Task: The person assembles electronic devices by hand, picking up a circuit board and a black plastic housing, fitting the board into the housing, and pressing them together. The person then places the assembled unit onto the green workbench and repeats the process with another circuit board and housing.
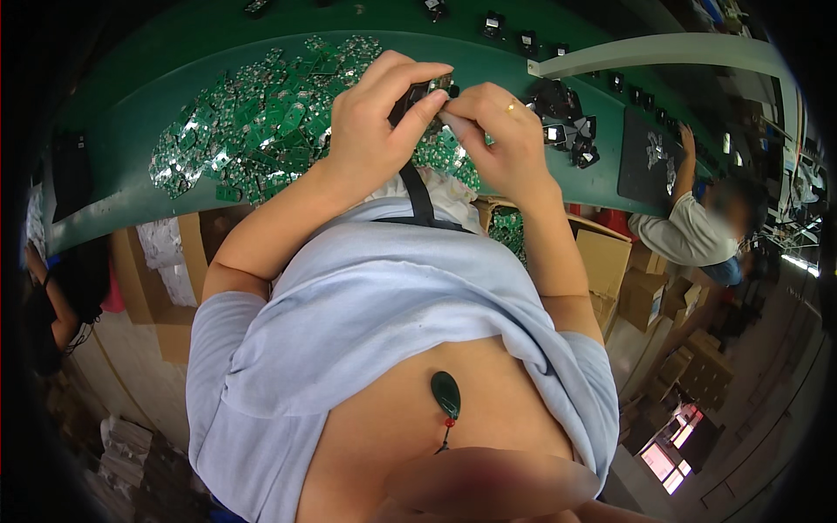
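My left hand point(370, 118) is closed around a small black plastic housing point(408, 101), raised over the green work surface. At the housing's far right end, by my left fingertips, shows a small circuit board point(443, 83). My right hand point(508, 144) comes in from the right with thumb and forefinger pinched together against that end; whatever lies between the fingertips is hidden. Beside and beneath my left hand spreads a large heap of loose green circuit boards point(279, 113).
Black housings point(558, 109) lie piled right of my right hand. Black units line a belt point(593, 70) beyond the table, below a pale curved bar point(663, 54). Cardboard boxes point(602, 266) stand at the near edge. A co-worker point(697, 222) reaches over a dark mat point(647, 157) at right.
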Action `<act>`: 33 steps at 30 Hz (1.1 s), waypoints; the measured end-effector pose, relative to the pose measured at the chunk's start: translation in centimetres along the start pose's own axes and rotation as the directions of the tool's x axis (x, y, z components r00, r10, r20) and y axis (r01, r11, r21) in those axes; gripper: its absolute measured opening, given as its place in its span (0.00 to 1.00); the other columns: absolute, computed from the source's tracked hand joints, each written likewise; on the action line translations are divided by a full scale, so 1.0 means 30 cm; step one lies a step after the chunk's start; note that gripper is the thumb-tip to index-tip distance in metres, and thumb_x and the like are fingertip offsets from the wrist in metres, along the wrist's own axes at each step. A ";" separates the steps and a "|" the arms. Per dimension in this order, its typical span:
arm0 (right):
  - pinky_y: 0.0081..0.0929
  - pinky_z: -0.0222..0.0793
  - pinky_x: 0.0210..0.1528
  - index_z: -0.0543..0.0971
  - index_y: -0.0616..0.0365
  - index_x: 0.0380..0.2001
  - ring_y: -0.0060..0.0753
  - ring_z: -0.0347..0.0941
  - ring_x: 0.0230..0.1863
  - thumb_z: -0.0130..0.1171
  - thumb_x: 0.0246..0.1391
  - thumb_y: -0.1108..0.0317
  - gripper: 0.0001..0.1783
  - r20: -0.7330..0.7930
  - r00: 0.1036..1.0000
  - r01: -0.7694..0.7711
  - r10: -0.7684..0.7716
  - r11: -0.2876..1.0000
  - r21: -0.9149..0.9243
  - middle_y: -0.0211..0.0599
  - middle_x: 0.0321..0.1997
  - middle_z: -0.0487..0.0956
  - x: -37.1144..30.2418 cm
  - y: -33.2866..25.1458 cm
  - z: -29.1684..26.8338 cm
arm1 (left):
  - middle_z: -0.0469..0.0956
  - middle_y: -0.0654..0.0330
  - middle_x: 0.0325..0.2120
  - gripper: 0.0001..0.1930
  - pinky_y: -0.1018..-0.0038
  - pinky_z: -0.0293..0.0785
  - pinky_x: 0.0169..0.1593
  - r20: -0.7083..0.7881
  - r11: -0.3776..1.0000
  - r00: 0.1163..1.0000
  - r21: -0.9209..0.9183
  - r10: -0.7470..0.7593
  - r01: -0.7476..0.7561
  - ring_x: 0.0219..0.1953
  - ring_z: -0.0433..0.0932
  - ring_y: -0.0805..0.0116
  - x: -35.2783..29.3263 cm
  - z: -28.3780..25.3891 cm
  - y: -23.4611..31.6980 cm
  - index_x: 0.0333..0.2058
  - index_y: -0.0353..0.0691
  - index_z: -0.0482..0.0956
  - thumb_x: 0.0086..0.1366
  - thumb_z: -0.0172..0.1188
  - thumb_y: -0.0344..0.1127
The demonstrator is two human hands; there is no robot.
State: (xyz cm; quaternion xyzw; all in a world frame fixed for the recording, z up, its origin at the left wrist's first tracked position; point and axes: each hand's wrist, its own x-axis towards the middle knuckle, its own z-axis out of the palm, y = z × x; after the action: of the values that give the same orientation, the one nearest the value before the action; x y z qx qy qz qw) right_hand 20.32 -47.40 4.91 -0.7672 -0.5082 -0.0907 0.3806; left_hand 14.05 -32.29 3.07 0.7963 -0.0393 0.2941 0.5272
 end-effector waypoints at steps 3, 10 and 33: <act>0.26 0.67 0.27 0.74 0.59 0.29 0.35 0.70 0.27 0.59 0.38 0.79 0.10 -0.060 0.997 -0.046 0.051 0.996 0.072 0.34 0.25 0.72 -0.021 0.042 0.039 | 0.73 0.60 0.29 0.11 0.78 0.69 0.28 0.006 0.998 0.998 -0.013 -0.065 0.065 0.26 0.73 0.69 -0.011 0.012 -0.033 0.38 0.40 0.76 0.53 0.59 0.29; 0.15 0.66 0.26 0.62 0.61 0.47 0.18 0.68 0.25 0.57 0.49 0.77 0.22 -0.033 0.758 -0.479 0.652 0.590 0.650 0.33 0.26 0.72 -0.056 -0.019 0.112 | 0.72 0.58 0.34 0.13 0.78 0.70 0.36 -0.028 0.993 0.995 -0.072 -0.096 0.093 0.33 0.73 0.68 -0.018 0.017 -0.067 0.43 0.39 0.74 0.58 0.56 0.31; 0.25 0.63 0.21 0.78 0.55 0.28 0.30 0.69 0.23 0.61 0.40 0.74 0.07 -0.246 0.968 -0.061 0.055 0.998 -0.015 0.31 0.23 0.73 -0.047 0.101 0.107 | 0.73 0.63 0.36 0.15 0.81 0.70 0.36 0.496 0.359 0.554 -0.437 -0.668 0.825 0.35 0.72 0.78 -0.006 0.018 -0.104 0.46 0.40 0.65 0.61 0.54 0.36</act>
State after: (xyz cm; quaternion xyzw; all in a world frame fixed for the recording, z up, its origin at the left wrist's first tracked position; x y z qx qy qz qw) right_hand 21.42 -46.83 0.46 -0.7689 -0.4336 -0.1794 0.4342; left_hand 15.30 -31.42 0.28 0.5263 0.1723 -0.1076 0.8257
